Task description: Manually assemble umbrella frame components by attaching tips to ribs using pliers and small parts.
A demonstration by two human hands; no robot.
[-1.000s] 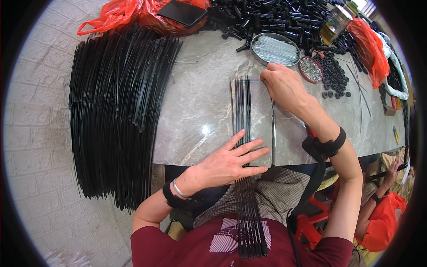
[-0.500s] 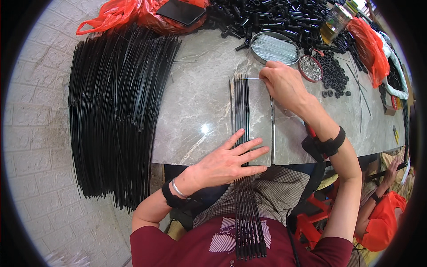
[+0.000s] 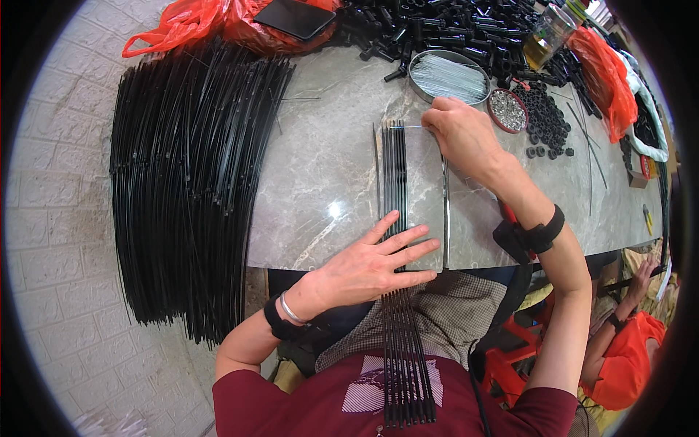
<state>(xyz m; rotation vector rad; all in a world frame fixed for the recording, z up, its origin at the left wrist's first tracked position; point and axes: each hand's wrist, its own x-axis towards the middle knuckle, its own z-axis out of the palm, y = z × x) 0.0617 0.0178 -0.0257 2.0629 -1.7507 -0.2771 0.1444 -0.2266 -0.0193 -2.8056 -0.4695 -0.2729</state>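
Observation:
My left hand [image 3: 368, 261] lies flat with spread fingers across a row of thin black rods [image 3: 395, 175], pressing them at the table's front edge. The rods run side by side from the tabletop down over my lap, where their knobbed ends fan out. Above their far ends, my right hand [image 3: 466, 135] pinches a thin pale wire [image 3: 411, 127]. That wire lies crosswise at the rod tips; whether it passes through them is too small to tell. One rod sits slightly apart on the row's left side.
A thick heap of black rods [image 3: 186, 182] covers the table's left. Behind my right hand stand a round tin of pale wires [image 3: 450, 76], a red-rimmed dish of small metal pieces [image 3: 507, 111] and black rings [image 3: 547, 120]. Black tubes [image 3: 466, 33] pile at the back. A co-worker's arm [image 3: 611, 335] is at right.
My right hand has shifted very slightly left and up with the wire. My left hand stays in place on the rods.

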